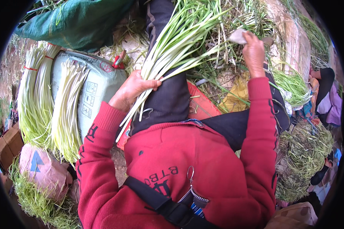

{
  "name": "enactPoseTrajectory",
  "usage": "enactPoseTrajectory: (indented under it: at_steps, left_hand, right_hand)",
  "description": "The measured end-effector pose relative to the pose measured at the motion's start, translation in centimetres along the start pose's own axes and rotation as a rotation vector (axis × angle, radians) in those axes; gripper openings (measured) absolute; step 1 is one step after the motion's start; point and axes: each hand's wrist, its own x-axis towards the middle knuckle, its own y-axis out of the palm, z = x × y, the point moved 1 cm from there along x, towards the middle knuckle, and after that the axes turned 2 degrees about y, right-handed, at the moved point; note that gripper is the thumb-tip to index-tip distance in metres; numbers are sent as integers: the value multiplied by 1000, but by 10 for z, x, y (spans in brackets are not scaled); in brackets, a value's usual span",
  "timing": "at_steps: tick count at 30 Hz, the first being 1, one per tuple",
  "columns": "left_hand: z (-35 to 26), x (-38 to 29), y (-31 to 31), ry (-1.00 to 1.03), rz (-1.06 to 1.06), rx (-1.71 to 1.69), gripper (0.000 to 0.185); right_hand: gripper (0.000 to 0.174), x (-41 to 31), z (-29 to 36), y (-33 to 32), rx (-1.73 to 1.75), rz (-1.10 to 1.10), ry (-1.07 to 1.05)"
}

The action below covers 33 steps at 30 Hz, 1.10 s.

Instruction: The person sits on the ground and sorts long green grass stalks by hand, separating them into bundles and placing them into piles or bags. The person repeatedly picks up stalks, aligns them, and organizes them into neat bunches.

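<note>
My left hand (pixel 133 88) grips a loose bunch of pale green chive-like stalks (pixel 172 53) near its white ends, above my left thigh. The leafy green ends fan out away from me, and a few white ends stick out below my fist. Farther out on the right, my right hand (pixel 253 51) is closed on a small, flat, greyish-white piece (pixel 238 36); its blur hides what it is. That piece is close to the tips of a few stalks leaning out of the bunch.
Left, a pale wrapped package (pixel 103 83) bears printing, with an untied stalk bundle (pixel 68 108) on it and red-banded bundles (pixel 35 94) beside it. A green cloth sack (pixel 74 24) lies beyond. Cut greens (pixel 301 157) are heaped right, near another person's dark sleeve (pixel 325 86).
</note>
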Motion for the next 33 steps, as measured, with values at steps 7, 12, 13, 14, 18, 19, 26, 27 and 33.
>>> enactPoseTrajectory:
  at_steps: [7, 12, 13, 14, 18, 19, 26, 27, 33]
  left_hand:
    - [6, -2, 13, 23, -81, -274, 25]
    - [18, -9, -1, 69, -89, -7, 21]
    - [20, -10, 0, 63, -82, 93, 21]
    - [15, -10, 3, 64, -93, 143, 21]
    - [6, -10, 6, 57, -124, 298, 22]
    - [3, -9, 7, 46, -130, 346, 22]
    - [19, 4, 17, 693, -200, 657, 24]
    - [28, 4, 3, 39, -109, 442, 25]
    - [19, -3, 16, 75, -153, 304, 19]
  right_hand:
    - [15, -87, 186, -60, 574, -206, -767]
    - [14, -42, 153, 18, 155, -195, -678]
    - [15, -28, 125, 34, 35, -151, -629]
    - [15, -19, 95, 39, -66, -83, -580]
    - [23, 1, 40, -4, 100, -71, -70]
    - [27, 4, 41, -20, 279, -178, -39]
    - [19, -81, 179, -27, 560, -300, -798]
    - [17, -69, 169, -5, 532, -334, -805]
    - [23, 1, 47, 21, -284, 65, -295]
